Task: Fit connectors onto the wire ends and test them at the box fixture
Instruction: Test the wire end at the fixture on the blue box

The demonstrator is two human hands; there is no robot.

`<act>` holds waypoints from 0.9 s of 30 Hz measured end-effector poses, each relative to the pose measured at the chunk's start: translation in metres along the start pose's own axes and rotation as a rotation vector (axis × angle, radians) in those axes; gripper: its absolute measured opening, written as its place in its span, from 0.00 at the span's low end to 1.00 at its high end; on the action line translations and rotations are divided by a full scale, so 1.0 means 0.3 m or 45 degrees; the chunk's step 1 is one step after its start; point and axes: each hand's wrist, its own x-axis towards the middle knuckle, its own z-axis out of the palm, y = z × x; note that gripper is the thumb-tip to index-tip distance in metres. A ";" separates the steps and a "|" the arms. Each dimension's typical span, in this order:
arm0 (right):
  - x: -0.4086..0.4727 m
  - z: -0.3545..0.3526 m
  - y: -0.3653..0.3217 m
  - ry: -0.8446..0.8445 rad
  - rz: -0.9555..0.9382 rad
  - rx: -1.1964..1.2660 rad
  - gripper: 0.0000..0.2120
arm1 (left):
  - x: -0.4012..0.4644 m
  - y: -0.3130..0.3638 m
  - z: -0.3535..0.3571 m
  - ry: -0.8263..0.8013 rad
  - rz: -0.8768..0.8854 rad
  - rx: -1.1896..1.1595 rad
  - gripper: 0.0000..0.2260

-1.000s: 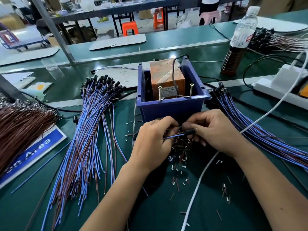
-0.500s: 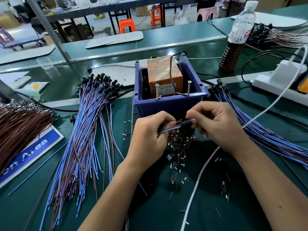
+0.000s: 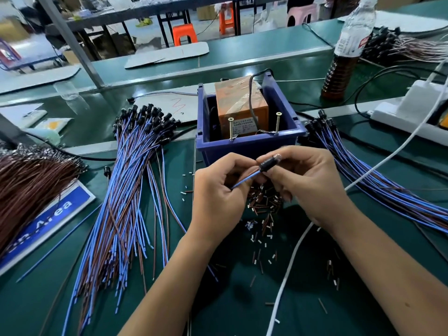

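Just in front of the blue box fixture (image 3: 249,144), both hands work on one blue wire (image 3: 244,179) with a black connector (image 3: 268,163) on its end. The wire's long axis runs diagonally, from lower left up to the connector at upper right, which points toward the box. The left hand (image 3: 218,190) pinches the wire between curled fingers; the right hand (image 3: 305,183) grips the connector with its fingertips.

Inside the box stands one orange block (image 3: 240,103), with two upright screws (image 3: 277,122) at the front rim. A large fan of blue and brown wires (image 3: 126,195) with black connectors lies on the green surface (image 3: 242,311) to the left, and a second bundle (image 3: 378,180) lies to the right. A mass of brown wires (image 3: 26,187) sits at far left. Small cut pieces (image 3: 264,209), too many to count, are scattered under and below the hands. A white cable (image 3: 291,263) crosses the surface beneath the right forearm. One bottle (image 3: 346,49) stands behind, near a white power strip (image 3: 409,115).
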 end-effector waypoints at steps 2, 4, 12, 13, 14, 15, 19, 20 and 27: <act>-0.002 0.003 -0.003 0.017 -0.006 0.065 0.02 | 0.000 0.004 0.003 0.001 -0.026 -0.050 0.04; -0.003 0.005 -0.006 0.014 -0.017 0.083 0.04 | 0.001 0.003 0.005 0.007 -0.010 -0.037 0.05; -0.002 0.017 -0.006 0.075 -0.049 0.150 0.02 | 0.003 -0.009 0.011 0.067 0.045 0.036 0.06; -0.002 0.023 -0.005 0.067 -0.048 0.153 0.03 | 0.003 -0.007 0.013 0.082 0.031 -0.021 0.06; -0.003 0.029 -0.004 0.059 -0.050 0.156 0.03 | 0.002 -0.005 0.015 0.089 0.004 -0.079 0.07; -0.003 0.033 -0.004 0.058 -0.051 0.159 0.03 | 0.001 -0.003 0.014 0.085 -0.029 -0.129 0.07; -0.003 0.030 -0.008 0.096 -0.021 0.160 0.04 | 0.004 -0.004 0.012 0.049 -0.099 -0.224 0.04; -0.004 0.032 -0.010 0.091 -0.025 0.165 0.04 | 0.005 -0.001 0.011 0.053 -0.087 -0.220 0.04; 0.007 0.020 -0.025 0.215 -0.131 0.129 0.05 | 0.006 0.015 0.015 0.435 -0.025 -0.094 0.05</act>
